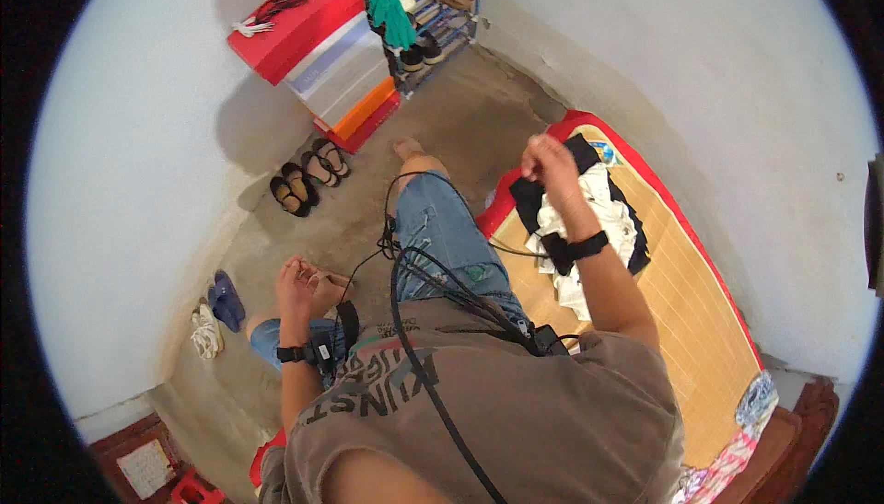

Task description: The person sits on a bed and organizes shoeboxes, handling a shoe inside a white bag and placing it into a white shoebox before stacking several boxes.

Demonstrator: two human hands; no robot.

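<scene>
My left hand (295, 284), its fingers bent, is over my lower leg and foot on the left. Whether it holds anything small is hard to make out. My right hand (550, 160) is raised beside the bed mat (690, 338), fingers curled in, with nothing seen in it. Below and around that hand and forearm lies a heap of clothes: a white printed garment (595, 190) on top of a black garment (528, 204). Black bands with small devices, the left one (304, 354) and the right one (577, 250), circle my wrists.
Black cables (442, 393) run across my shirt and denim shorts (449, 235). Stacked shoe boxes (338, 69) and a shoe rack (442, 34) stand ahead. Black sandals (293, 190), blue slippers (226, 300) and white shoes (206, 330) lie along the left wall.
</scene>
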